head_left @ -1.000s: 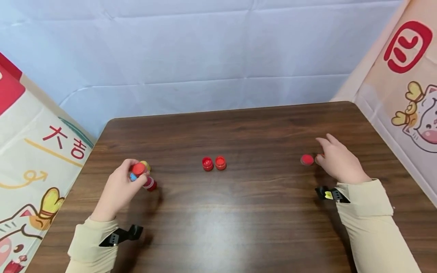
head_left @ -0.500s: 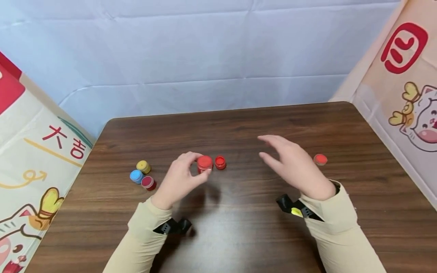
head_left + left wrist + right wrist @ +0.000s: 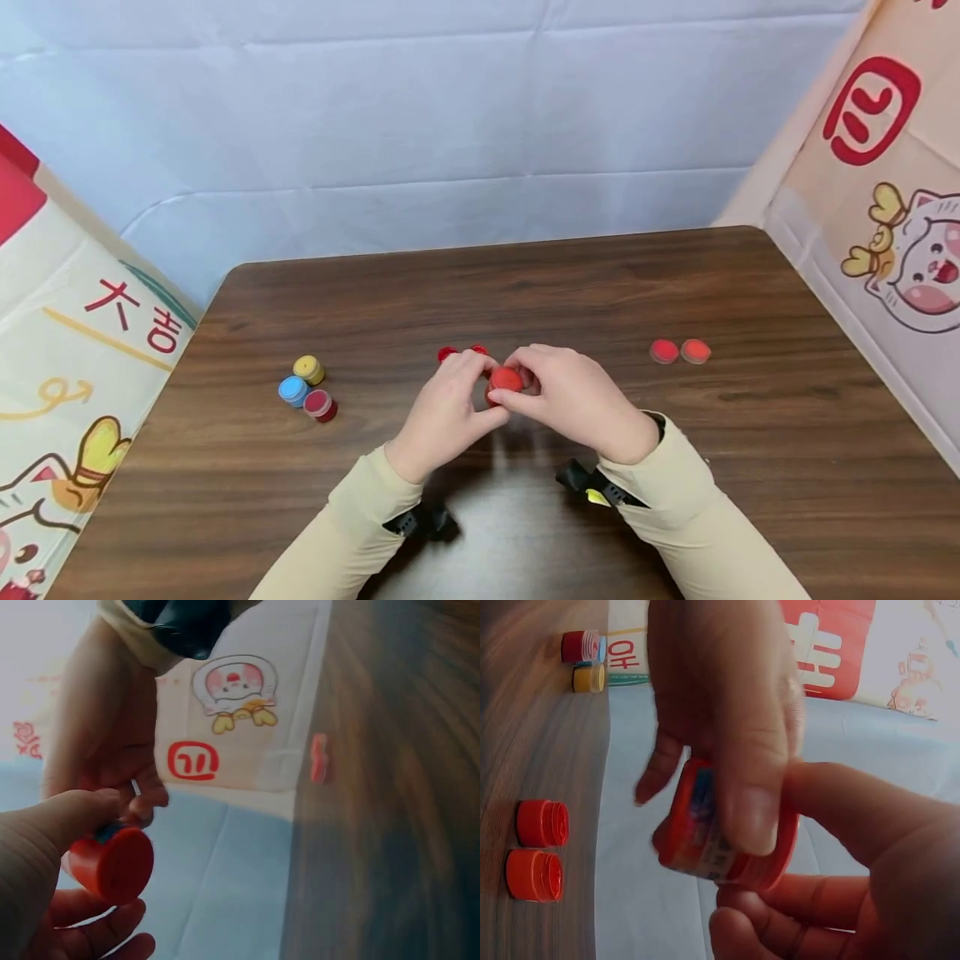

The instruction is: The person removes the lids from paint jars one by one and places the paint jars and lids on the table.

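Observation:
Above the middle of the table, both hands hold one red paint jar (image 3: 506, 381) with a printed label. My left hand (image 3: 447, 410) pinches the jar's body, its thumb lying across the label in the right wrist view. From the other side, my right hand (image 3: 573, 402) curls its thumb and fingers round the lid end (image 3: 780, 855). The lid sits on the jar, which is tilted on its side in the wrist views. Just behind the hands stand two uncapped jars, one red (image 3: 544, 823) and one orange-red (image 3: 535, 875), partly hidden in the head view.
On the left are closed yellow (image 3: 308, 368), blue (image 3: 293, 390) and dark red (image 3: 321, 405) jars. Two loose lids, pinkish red (image 3: 663, 351) and orange-red (image 3: 696, 351), lie side by side on the right. A pale cloth (image 3: 420, 125) hangs behind the table (image 3: 600, 287).
My left hand has carried the red jar from the left group to the middle. My right hand has left the loose lids, come across to the left and taken hold of the jar's lid end.

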A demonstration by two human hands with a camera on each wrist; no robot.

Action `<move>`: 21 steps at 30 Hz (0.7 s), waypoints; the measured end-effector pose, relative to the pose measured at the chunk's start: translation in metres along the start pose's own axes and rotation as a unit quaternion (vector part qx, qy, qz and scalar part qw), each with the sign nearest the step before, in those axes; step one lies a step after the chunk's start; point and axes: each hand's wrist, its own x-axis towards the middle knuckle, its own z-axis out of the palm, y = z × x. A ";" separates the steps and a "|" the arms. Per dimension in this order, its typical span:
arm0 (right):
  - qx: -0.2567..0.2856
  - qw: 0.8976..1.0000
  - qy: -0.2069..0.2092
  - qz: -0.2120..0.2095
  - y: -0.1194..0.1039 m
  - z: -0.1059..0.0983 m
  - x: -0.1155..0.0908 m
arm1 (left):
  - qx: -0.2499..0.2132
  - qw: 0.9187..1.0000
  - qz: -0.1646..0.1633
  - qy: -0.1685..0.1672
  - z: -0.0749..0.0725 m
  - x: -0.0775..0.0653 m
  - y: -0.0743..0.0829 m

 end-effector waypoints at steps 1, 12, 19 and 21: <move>-0.003 1.000 0.000 0.004 0.000 0.000 0.000 | -0.001 1.000 -0.003 0.000 0.002 0.000 0.000; -0.059 0.998 0.035 -0.012 0.000 0.004 -0.001 | -0.046 0.997 -0.028 0.055 0.007 0.001 -0.003; -0.068 0.996 0.048 -0.024 0.001 0.002 -0.002 | -0.053 0.996 -0.012 0.069 0.008 -0.001 -0.002; -0.081 0.995 0.052 -0.036 0.002 0.002 -0.002 | -0.053 0.996 -0.008 0.073 0.007 -0.001 -0.001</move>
